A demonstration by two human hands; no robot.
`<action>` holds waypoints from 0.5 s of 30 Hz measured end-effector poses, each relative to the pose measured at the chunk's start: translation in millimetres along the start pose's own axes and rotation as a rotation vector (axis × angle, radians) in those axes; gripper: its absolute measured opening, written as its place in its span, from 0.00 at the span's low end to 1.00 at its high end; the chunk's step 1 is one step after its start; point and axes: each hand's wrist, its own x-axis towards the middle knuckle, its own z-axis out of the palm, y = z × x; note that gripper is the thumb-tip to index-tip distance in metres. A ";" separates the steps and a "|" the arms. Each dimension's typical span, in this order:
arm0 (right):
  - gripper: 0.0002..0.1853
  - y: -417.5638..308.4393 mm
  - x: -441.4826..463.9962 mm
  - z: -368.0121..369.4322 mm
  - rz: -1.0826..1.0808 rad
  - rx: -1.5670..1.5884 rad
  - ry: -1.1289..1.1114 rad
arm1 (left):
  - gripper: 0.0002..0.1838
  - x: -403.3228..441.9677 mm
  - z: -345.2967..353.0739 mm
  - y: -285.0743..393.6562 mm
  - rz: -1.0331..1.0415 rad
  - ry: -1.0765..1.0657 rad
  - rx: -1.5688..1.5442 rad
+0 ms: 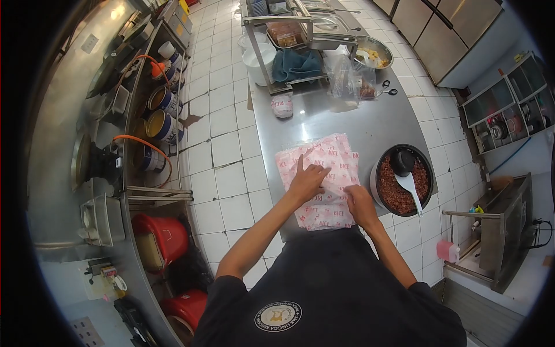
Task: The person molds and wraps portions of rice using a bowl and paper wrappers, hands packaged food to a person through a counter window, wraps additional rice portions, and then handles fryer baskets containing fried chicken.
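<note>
Pink printed paper sheets (324,211) lie in an overlapping stack at the near end of the steel table. My left hand (309,180) rests on the upper part of the sheets, fingers apart, with nothing visible in it. At the right edge of the stack is my right hand (359,203), its fingertips on the paper; whether they pinch a sheet is too small to tell. Right of it stands a round pot of reddish-brown rice (393,194), with a white spatula (409,188) and a black cup (402,160) on the rice. A wrapped paper parcel (282,106) sits farther back.
A metal rack (280,88) with a blue cloth (296,65) stands at the table's back. Beside it are plastic bags (347,81), scissors (388,90) and a bowl of yellow food (373,55). Shelves with cans (165,126) line the left; a steel table edge (419,118) runs along the right.
</note>
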 end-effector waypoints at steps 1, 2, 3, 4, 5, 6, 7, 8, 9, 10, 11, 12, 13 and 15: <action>0.09 2.2 -5.3 -2.4 -0.032 -0.114 -0.074 | 0.30 0.3 3.6 -3.3 0.022 -0.126 -0.037; 0.11 4.1 -7.9 -0.3 0.021 -0.189 -0.085 | 0.25 -1.9 9.0 -5.0 0.066 -0.100 -0.010; 0.12 6.2 -8.8 4.6 0.074 -0.262 -0.096 | 0.20 -5.9 15.2 -6.3 0.109 -0.074 0.017; 0.13 5.6 -9.3 9.0 0.128 -0.333 -0.106 | 0.15 -10.6 21.5 -7.9 0.153 -0.049 0.047; 0.12 -2.9 -6.3 8.6 0.073 -0.354 -0.068 | 0.15 -15.5 27.6 -10.0 0.190 -0.014 0.010; 0.12 -13.3 -2.4 8.1 0.013 -0.374 -0.032 | 0.14 -21.8 33.7 -11.8 0.221 0.024 -0.028; 0.12 -22.3 -1.0 10.2 -0.045 -0.392 0.001 | 0.14 -30.1 37.6 -12.7 0.250 0.059 -0.066; 0.13 -26.0 -3.1 16.2 -0.119 -0.390 -0.040 | 0.15 -36.9 41.4 -13.9 0.269 0.098 -0.074; 0.13 -26.8 -7.5 23.7 -0.193 -0.391 -0.079 | 0.15 -41.8 44.9 -15.0 0.291 0.141 -0.083; 0.14 -24.4 -13.8 31.7 -0.267 -0.393 -0.120 | 0.16 -45.1 46.2 -15.8 0.313 0.184 -0.094; 0.16 -14.9 -19.0 40.4 -0.247 -0.431 -0.148 | 0.17 -47.4 43.6 -17.2 0.348 0.214 -0.055; 0.15 -3.1 -22.7 46.5 -0.229 -0.435 -0.154 | 0.18 -51.6 40.7 -19.8 0.377 0.243 -0.015; 0.14 -0.6 -24.8 47.8 -0.211 -0.435 -0.167 | 0.19 -59.0 39.4 -22.5 0.400 0.270 0.024; 0.14 2.8 -30.7 53.2 -0.181 -0.422 -0.200 | 0.20 -72.0 42.8 -31.3 0.387 0.260 -0.006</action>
